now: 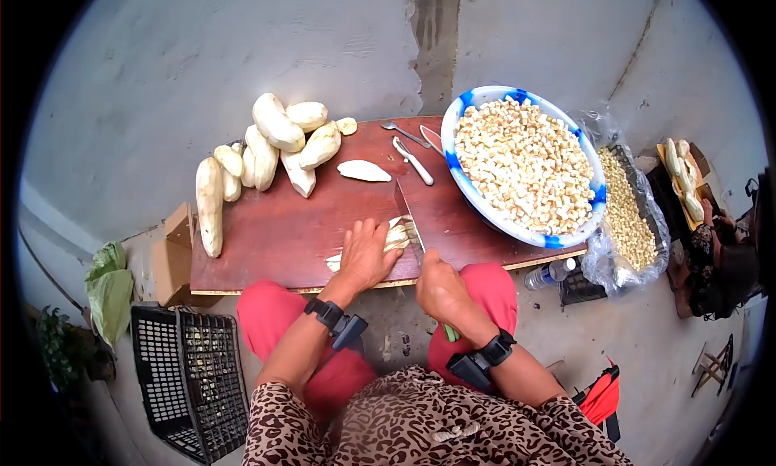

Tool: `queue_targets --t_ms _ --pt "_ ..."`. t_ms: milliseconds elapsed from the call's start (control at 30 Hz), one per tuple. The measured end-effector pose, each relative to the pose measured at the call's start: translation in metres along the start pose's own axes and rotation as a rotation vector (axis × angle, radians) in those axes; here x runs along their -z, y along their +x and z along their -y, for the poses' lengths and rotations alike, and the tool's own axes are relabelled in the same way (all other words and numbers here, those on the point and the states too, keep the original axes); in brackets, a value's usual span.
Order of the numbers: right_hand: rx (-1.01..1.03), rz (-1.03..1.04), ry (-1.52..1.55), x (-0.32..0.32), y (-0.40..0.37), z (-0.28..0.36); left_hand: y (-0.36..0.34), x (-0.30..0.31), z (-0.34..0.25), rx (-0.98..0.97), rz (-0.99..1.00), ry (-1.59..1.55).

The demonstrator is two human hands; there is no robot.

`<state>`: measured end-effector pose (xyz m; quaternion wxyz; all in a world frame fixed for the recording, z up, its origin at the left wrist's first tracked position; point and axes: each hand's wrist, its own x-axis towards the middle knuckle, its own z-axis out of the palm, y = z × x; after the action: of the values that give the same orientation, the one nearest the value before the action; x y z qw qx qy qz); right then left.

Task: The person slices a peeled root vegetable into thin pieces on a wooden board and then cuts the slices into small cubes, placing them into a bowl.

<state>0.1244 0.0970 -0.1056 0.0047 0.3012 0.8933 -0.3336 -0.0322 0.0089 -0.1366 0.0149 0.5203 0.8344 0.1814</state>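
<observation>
We find the left hand [365,256] laid palm-down over the peeled root [398,238], fingers bent around it. In our judgement it pins the root to the table [275,240] so that it cannot roll under the blade. The right hand [440,292] is closed around the green handle of the knife [408,217]. The blade stands edge-down across the root, just beside the left fingertips, which seem to serve as its guide.

The root lies near the front edge of the table, between the two hands. It is pale cream, skinless and matt, and its exposed end is already parted into thin slices. The rest is hidden under the palm.

A pile of whole peeled roots [275,139] sits at the far left corner, well apart. A single flat slice [363,171] lies mid-table. The blue-rimmed bowl [447,147] of cubes stands near the knife side, probably for a short reach.
</observation>
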Motion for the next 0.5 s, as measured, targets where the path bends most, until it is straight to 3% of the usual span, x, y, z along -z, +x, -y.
queue_targets --t_ms 233,500 --pt "-0.01 -0.083 0.031 -0.002 -0.005 0.002 0.003 -0.009 0.022 -0.042 -0.129 -0.245" --pt "0.008 -0.158 -0.036 -0.012 0.0 0.004 0.006 -0.015 0.019 0.017 -0.283 -0.236"
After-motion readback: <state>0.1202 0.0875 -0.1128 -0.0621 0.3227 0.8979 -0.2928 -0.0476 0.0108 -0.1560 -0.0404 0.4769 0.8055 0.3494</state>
